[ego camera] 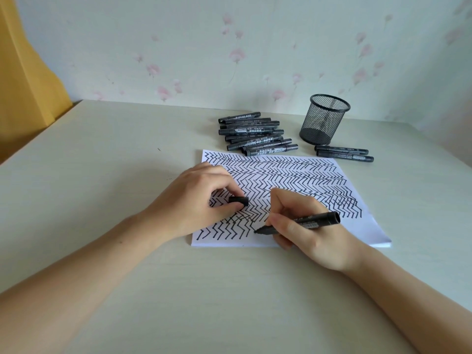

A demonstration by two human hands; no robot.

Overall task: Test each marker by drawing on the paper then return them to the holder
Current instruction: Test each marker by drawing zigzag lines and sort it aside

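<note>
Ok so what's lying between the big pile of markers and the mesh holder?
Nothing: in the head view, only bare table separates the pile of markers from the empty mesh holder. Two more markers lie in front of the holder, not between.

An uncapped black marker (309,223) lies tilted, tip on the white paper (367,221), which is covered in black zigzags. Its cap (238,201) sits apart. Capped markers (255,134) lie piled beside the upright mesh holder (324,123), two more markers (343,154) before it.

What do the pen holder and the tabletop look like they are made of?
Pen holder: black metal wire mesh, matte; the wall shows through its weave.
Tabletop: probably laminate or painted board, pale, smooth, low sheen; I cannot tell which.
</note>
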